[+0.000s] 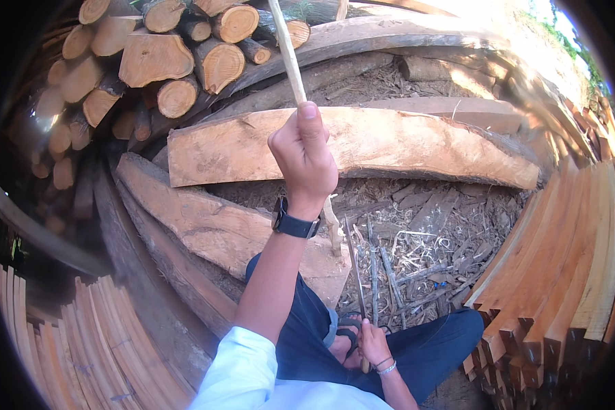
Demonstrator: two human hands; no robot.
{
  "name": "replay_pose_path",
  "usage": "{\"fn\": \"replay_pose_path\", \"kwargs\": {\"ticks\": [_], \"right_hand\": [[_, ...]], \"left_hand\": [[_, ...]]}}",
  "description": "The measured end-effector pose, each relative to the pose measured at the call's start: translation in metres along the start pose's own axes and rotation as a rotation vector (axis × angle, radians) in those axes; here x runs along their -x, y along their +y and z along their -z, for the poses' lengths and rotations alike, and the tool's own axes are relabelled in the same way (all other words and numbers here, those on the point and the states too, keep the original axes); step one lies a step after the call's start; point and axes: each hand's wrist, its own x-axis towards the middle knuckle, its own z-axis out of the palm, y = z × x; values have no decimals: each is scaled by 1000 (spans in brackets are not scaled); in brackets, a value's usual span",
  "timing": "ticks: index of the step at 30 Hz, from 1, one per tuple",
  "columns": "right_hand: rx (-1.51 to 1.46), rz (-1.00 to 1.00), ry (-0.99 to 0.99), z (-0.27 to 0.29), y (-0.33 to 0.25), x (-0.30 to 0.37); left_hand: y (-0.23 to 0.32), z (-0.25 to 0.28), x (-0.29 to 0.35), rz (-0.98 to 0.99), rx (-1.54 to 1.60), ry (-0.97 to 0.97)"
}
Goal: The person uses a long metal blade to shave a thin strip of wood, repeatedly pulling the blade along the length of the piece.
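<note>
My left hand (305, 152), a dark watch on its wrist, is raised in the middle and closed around a pale peeled stick (288, 56). The stick runs up past the top edge of the view, and its rougher lower end shows below my fist, over a wooden slab (215, 217). I cannot tell whether it touches the slab. Low in the view, near my foot, my right hand (374, 345) is wrapped round the handle of a long, narrow knife (357, 273). Its blade points away from me, beside the stick's lower end and apart from it.
A long bark-edged plank (362, 147) lies across the ground ahead. Cut logs (178, 98) are piled at the far left. Sawn boards are stacked at the right (560, 239) and lower left (109, 342). Thin sticks (391, 277) and wood shavings (424, 232) litter the ground.
</note>
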Motion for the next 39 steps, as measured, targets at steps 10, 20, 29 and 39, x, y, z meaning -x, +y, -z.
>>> {"fn": "replay_pose_path", "kwargs": {"ticks": [10, 20, 29, 39], "right_hand": [[-244, 117, -135, 15, -55, 0], [248, 268, -78, -21, -14, -47], [162, 306, -89, -23, -47, -48], [248, 370, 11, -30, -34, -57]], "left_hand": [[12, 88, 8, 126, 103, 88], [33, 158, 35, 129, 54, 329], [30, 184, 40, 150, -22, 311], [34, 184, 41, 151, 36, 245]]}}
